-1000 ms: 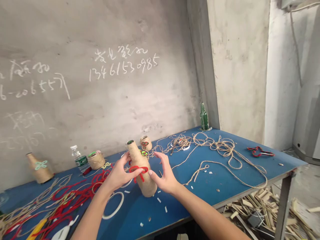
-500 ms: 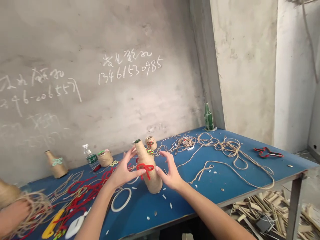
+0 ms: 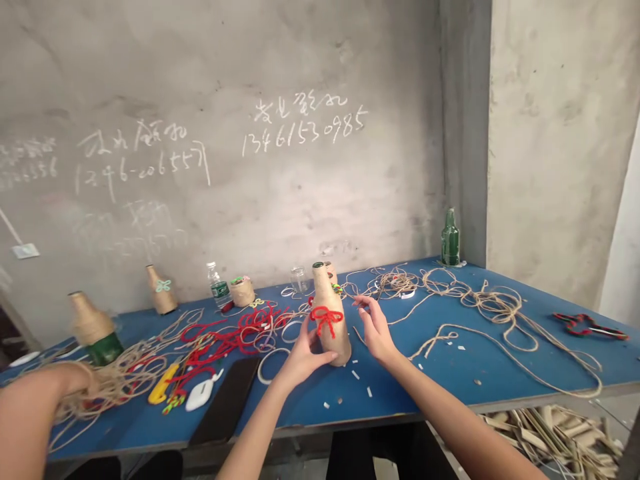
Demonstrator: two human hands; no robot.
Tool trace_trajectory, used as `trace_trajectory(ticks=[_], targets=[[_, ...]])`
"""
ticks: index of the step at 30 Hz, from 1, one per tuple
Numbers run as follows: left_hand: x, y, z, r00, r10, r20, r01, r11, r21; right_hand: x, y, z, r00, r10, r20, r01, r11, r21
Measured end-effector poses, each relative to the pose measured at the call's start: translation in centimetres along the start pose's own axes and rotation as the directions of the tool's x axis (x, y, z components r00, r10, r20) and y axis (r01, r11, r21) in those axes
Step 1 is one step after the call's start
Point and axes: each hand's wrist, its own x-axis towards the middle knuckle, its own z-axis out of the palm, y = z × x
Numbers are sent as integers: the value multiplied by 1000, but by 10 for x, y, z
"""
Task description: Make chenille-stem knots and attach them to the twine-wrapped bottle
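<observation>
A twine-wrapped bottle (image 3: 331, 293) with a red bow (image 3: 327, 319) on its front stands almost upright near the table's front edge. My left hand (image 3: 311, 353) holds its lower left side, thumb across the front near the base and fingers reaching round the side. To the right of the bottle, my right hand (image 3: 376, 330) is raised and open, fingers apart, with nothing in it and a gap between it and the bottle. Just behind the bottle, a second small twine-wrapped container (image 3: 331, 272) is mostly hidden.
On the blue table (image 3: 400, 373), loose twine (image 3: 493, 310) spreads right and red cord (image 3: 255, 330) left. A black phone-like slab (image 3: 227, 400), yellow cutter (image 3: 163, 385) and white ring (image 3: 265, 373) lie leftward. Another person's hand (image 3: 75, 383) is in twine beside a partly wrapped green bottle (image 3: 103, 333).
The bottle has come more upright. My left hand has slid from beside the bow down to the base, while my right hand has drawn away from the bottle. The view has swung left.
</observation>
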Motion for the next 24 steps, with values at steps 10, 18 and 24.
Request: trace_trajectory(ticks=[10,18,24], targets=[[-8,2,25,983,18,-183,-11,999,38,-9,-15,8,975,97,201,-92,995,-34],[-18,8,33,969,-3,-249,40,989,141,-3,-7,8,964,225,143,-214,973,-88],[-27,18,35,967,-40,-251,83,983,162,0,-15,3,956,284,76,-278,957,-86]])
